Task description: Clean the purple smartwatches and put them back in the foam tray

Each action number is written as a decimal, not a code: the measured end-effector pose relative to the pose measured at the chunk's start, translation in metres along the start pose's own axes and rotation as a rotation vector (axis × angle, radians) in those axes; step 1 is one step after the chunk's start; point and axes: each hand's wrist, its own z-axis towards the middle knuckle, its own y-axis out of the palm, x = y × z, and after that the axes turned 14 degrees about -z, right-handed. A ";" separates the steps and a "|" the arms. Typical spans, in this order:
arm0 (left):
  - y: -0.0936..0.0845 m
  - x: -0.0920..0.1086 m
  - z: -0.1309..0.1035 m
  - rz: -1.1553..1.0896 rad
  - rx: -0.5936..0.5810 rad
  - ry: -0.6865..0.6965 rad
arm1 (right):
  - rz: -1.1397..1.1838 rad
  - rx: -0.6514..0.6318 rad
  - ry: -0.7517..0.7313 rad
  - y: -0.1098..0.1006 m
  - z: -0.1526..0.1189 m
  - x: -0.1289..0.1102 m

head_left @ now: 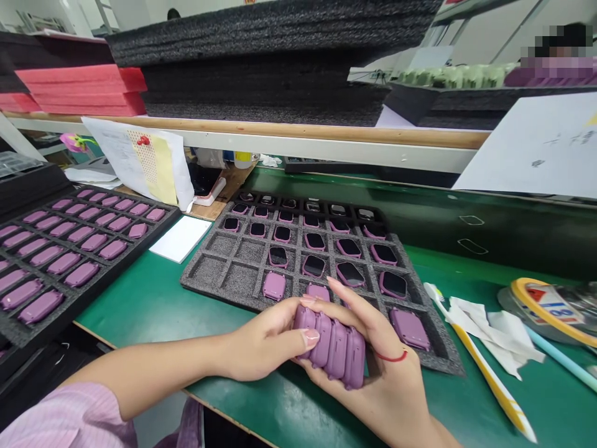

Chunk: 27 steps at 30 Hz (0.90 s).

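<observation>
A row of several purple smartwatch cases (339, 351), pressed side by side, is held above the table's front edge. My right hand (389, 373) cradles the row from below and behind, with a red string round the wrist. At the row's left end, my left hand (261, 345) pinches a case, its thumb across the front; its other fingers are partly hidden. Just beyond both hands lies a grey foam tray (209, 272) of square pockets. Its back rows hold purple watches (314, 241) with dark screens up. Several cases in its front row (274, 285) lie purple side up.
Left is another black foam tray (140, 249) of purple cases. A white card (181, 239) lies between the trays. At right are a yellow-and-white toothbrush (485, 367), crumpled tissue (494, 336) and a jar with a yellow ring (555, 311). A shelf (298, 140) bearing foam stacks crosses overhead.
</observation>
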 end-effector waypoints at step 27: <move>-0.003 -0.011 0.004 -0.426 0.047 -0.161 | -0.002 -0.015 -0.032 -0.001 0.001 0.000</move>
